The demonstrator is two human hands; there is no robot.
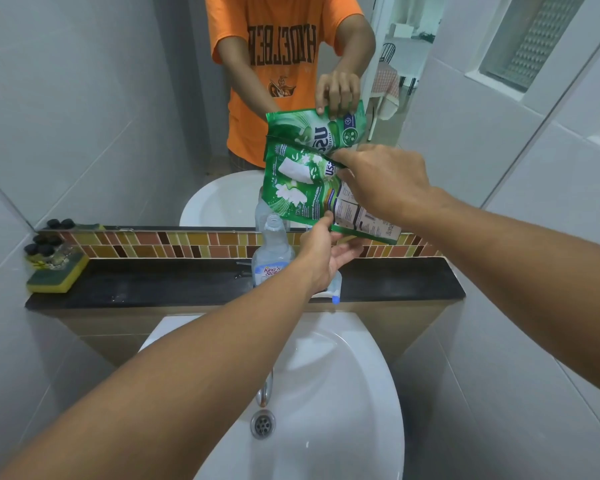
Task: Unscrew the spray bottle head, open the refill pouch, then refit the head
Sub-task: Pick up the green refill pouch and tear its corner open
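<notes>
Two hands of mine hold the green refill pouch (pixel 302 188) up above the black ledge (pixel 153 282). My left hand (pixel 326 251) grips its lower edge, thumb curled over the front, and my right hand (pixel 381 181) pinches its upper edge. The clear spray bottle (pixel 272 254) stands on the ledge just below the pouch, its neck bare, and the spray head (pixel 333 289) lies on the ledge beside it, partly hidden behind my left wrist. At the ledge's left end a yellow-green sponge (pixel 58 271) carries small black-capped bottles (pixel 44 249). Behind the ledge runs a strip of brown and orange mosaic tile (pixel 174 244), then a mirror (pixel 101 98). In front of the ledge sits the white basin (pixel 343 393) with its tap (pixel 265 389) and drain (pixel 263 423). Grey tiled walls (pixel 534 271) close in on both sides.
</notes>
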